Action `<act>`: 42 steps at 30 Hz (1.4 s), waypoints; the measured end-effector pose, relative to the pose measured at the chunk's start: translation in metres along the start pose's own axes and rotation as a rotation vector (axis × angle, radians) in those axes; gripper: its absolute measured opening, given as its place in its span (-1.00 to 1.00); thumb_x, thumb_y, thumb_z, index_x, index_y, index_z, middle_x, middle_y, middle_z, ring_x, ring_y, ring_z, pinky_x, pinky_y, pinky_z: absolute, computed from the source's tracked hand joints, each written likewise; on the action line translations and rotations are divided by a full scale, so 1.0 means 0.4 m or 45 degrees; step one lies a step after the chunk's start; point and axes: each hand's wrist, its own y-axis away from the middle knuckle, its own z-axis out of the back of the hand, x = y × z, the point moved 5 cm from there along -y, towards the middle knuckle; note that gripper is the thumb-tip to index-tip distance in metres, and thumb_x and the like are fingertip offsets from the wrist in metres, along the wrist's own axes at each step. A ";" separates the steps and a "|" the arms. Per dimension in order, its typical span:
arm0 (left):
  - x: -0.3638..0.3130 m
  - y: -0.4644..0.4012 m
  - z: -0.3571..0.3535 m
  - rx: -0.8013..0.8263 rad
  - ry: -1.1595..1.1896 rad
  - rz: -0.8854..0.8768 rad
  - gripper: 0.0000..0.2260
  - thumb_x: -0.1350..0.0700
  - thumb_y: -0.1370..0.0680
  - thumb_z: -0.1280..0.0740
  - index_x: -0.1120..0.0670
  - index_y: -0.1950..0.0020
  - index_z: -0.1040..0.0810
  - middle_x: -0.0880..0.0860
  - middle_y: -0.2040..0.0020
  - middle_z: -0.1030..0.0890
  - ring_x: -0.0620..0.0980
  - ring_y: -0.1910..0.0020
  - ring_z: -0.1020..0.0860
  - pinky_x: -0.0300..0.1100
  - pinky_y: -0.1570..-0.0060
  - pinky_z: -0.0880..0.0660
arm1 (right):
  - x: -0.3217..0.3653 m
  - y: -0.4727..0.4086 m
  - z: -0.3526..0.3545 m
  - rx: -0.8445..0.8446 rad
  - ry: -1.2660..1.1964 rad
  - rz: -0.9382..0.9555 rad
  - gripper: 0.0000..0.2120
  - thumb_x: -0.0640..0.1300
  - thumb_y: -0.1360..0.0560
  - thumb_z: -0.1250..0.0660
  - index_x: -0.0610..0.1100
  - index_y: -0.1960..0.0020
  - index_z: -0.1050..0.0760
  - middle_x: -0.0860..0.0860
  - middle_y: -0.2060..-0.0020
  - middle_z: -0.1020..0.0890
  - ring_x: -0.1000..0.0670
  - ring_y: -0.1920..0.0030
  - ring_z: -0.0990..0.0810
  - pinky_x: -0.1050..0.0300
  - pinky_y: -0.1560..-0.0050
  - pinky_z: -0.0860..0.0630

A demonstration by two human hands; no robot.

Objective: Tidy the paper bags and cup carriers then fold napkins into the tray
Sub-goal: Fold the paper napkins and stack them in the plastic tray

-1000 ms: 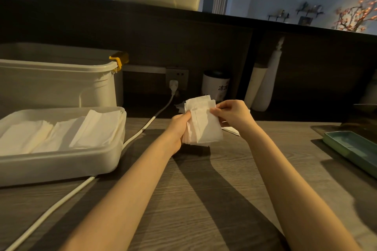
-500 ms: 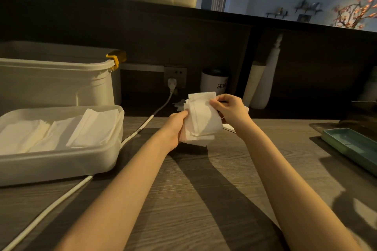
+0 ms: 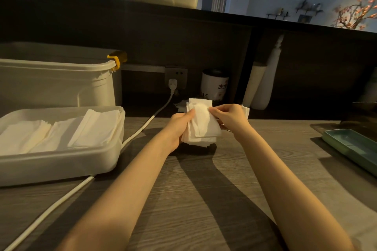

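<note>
Two hands: both are on one small stack of napkins (image 3: 201, 123), held up just above the wooden counter (image 3: 204, 189), in front of the person.
Left hand: the left hand (image 3: 179, 126) grips the stack's left edge, thumb lying across the front sheet, the other fingers hidden behind the paper.
Right hand: the right hand (image 3: 230, 117) pinches the top sheet near its upper right edge with thumb and fingertips closed on the paper.
Stack: several white sheets, loosely aligned, corners fanned at the bottom; more loose napkins seem to lie behind the right hand, partly hidden.
Tray: the white plastic tray (image 3: 114, 149) sits to the left, well apart from the hands, with folded napkins already lying in overlapping rows inside it.
Step in hand: likely peeling one sheet off the stack to fold it.
Handling: the paper looks very light, thin and limp; it will sag and crease wherever it is pressed, and a hard tug could tear it.
Where to hold: a fingertip pinch at a free corner or edge should separate a single ply; the other hand best steadies the rest by its opposite edge.
Risk: two sheets may cling and lift together.
Nearby: a white power cable (image 3: 140, 130) runs past the tray; a green dish (image 3: 350, 146) sits at right.
</note>
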 end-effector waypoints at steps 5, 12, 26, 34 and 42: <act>-0.001 0.000 0.003 -0.014 0.025 0.013 -0.71 -0.02 -0.62 -0.15 0.09 -0.26 -0.44 0.04 -0.02 -0.57 0.04 0.01 -0.54 -0.04 0.05 -0.50 | 0.004 0.010 0.000 0.046 -0.168 -0.049 -0.90 -0.05 -0.50 -0.37 -0.06 0.15 -0.54 0.02 0.19 -0.62 0.08 0.20 -0.62 0.28 0.32 -0.53; -0.009 0.003 0.005 -0.127 0.031 -0.036 -0.67 -0.04 -0.62 -0.13 0.10 -0.29 -0.41 0.10 -0.09 -0.56 0.08 -0.01 -0.54 -0.06 0.11 -0.50 | 0.020 0.016 0.003 0.066 -0.089 0.022 -0.84 -0.09 -0.44 -0.43 -0.13 0.03 -0.59 0.04 0.23 -0.63 0.11 0.23 -0.63 0.33 0.35 -0.54; 0.010 -0.003 0.019 -0.121 0.347 0.126 -0.72 -0.08 -0.63 -0.08 0.04 -0.16 -0.47 0.10 0.04 -0.59 0.10 0.06 -0.57 0.04 0.12 -0.54 | 0.049 0.029 0.003 0.235 -0.413 0.013 -0.90 -0.15 -0.53 -0.32 -0.15 0.03 -0.58 -0.01 0.18 -0.64 0.07 0.18 -0.64 0.24 0.20 -0.60; -0.011 0.009 -0.011 0.066 0.093 0.003 -0.67 -0.02 -0.58 -0.21 0.10 -0.30 -0.39 0.13 -0.16 -0.55 0.11 -0.11 -0.55 0.01 -0.03 -0.54 | 0.019 0.024 -0.018 0.183 -0.202 0.040 -0.89 -0.16 -0.51 -0.34 -0.17 -0.02 -0.54 0.01 0.12 -0.61 0.12 0.16 -0.61 0.33 0.32 -0.56; -0.012 0.007 -0.003 -0.032 0.085 -0.034 -0.67 0.19 -0.59 -0.22 0.11 -0.36 -0.35 0.12 -0.26 -0.49 0.12 -0.20 -0.49 0.00 -0.06 -0.51 | -0.029 0.000 0.134 -0.355 0.785 0.254 -0.80 -0.02 -0.55 -0.29 -0.06 -0.11 -0.58 0.01 0.10 -0.65 -0.02 0.10 -0.61 0.10 0.18 -0.48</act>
